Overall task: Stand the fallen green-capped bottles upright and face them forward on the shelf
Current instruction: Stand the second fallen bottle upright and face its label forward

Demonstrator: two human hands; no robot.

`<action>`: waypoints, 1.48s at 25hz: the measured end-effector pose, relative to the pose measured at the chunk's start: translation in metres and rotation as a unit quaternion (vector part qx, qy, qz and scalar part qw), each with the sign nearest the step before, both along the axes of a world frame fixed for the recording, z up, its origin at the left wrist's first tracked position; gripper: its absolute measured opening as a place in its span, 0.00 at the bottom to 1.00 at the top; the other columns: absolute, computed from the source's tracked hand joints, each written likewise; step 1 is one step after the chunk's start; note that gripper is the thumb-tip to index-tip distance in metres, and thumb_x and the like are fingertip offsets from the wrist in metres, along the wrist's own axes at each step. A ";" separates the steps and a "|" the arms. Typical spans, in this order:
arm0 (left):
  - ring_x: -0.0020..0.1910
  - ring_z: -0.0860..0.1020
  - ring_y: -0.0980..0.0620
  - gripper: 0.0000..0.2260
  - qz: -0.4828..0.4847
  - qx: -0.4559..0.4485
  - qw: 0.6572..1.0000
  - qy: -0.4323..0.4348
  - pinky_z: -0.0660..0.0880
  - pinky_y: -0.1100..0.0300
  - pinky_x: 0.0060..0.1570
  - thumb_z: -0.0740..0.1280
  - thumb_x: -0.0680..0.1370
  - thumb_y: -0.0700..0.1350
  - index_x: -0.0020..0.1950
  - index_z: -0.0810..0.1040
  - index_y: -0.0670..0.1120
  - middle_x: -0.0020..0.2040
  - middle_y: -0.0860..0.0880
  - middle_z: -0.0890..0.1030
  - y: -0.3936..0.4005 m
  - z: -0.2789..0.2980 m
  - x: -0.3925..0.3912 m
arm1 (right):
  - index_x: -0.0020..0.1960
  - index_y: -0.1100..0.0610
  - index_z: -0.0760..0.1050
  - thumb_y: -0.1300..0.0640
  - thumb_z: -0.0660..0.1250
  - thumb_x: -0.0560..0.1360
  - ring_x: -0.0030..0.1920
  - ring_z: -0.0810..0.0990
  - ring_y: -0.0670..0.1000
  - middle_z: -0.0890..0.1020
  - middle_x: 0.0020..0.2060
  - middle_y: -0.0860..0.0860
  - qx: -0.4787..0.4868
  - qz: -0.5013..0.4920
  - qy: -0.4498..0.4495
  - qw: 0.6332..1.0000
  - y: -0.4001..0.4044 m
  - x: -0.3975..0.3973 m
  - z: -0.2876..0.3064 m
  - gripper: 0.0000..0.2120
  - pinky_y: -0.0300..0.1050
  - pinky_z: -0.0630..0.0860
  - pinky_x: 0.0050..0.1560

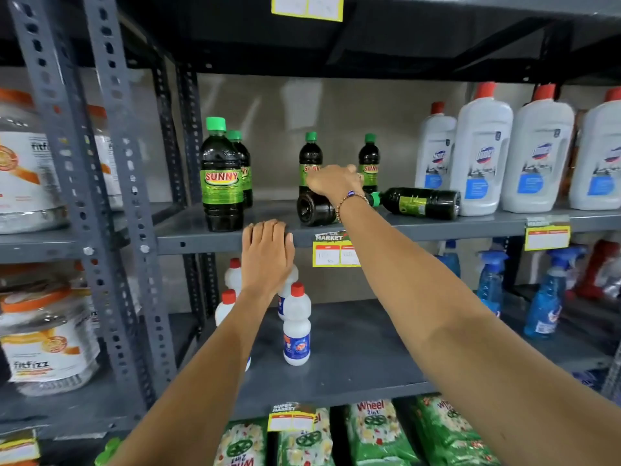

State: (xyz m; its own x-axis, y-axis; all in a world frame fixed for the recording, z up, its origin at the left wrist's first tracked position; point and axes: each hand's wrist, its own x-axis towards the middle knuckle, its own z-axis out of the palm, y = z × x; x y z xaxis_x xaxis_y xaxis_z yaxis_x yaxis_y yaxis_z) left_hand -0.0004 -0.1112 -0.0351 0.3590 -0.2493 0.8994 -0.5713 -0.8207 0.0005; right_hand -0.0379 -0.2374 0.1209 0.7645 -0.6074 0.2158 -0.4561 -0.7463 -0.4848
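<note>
Dark bottles with green caps and green SUNNY labels stand on the grey shelf [201, 235]: a large one [221, 176] at the left with a second [243, 163] behind it, and two at the back [309, 153] [369, 159]. One bottle [314, 210] lies on its side with its base toward me. My right hand [332, 181] rests on top of it, fingers curled over it. A second fallen bottle [420, 202] lies sideways, cap pointing left. My left hand [267, 250] lies flat on the shelf's front edge, holding nothing.
White bottles with red caps [480, 156] stand at the right of the same shelf, right next to the fallen bottle. Small white bottles [296, 327] sit on the shelf below, blue spray bottles [547, 297] at its right. Yellow price tags [334, 253] hang on the shelf edge.
</note>
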 end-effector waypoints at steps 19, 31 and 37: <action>0.52 0.78 0.46 0.14 0.014 -0.022 0.999 -0.037 0.70 0.50 0.60 0.56 0.80 0.49 0.55 0.77 0.43 0.52 0.47 0.81 -0.003 -0.004 0.004 | 0.45 0.58 0.72 0.44 0.67 0.70 0.53 0.81 0.59 0.79 0.45 0.59 0.123 0.104 0.095 0.982 -0.045 0.005 0.010 0.17 0.54 0.77 0.60; 0.50 0.78 0.44 0.14 0.022 -0.017 0.996 -0.082 0.66 0.52 0.60 0.55 0.80 0.49 0.53 0.77 0.42 0.49 0.45 0.81 -0.003 -0.005 0.011 | 0.64 0.61 0.63 0.58 0.74 0.66 0.53 0.72 0.52 0.68 0.58 0.53 0.196 0.133 -0.291 0.927 -0.038 0.031 -0.028 0.31 0.45 0.72 0.55; 0.50 0.78 0.45 0.14 0.026 -0.023 0.996 -0.086 0.65 0.51 0.62 0.56 0.80 0.49 0.54 0.77 0.43 0.50 0.46 0.81 -0.004 -0.009 0.015 | 0.64 0.59 0.64 0.55 0.76 0.67 0.53 0.76 0.53 0.76 0.54 0.53 0.187 0.189 -0.258 0.929 -0.044 0.039 -0.040 0.32 0.49 0.75 0.58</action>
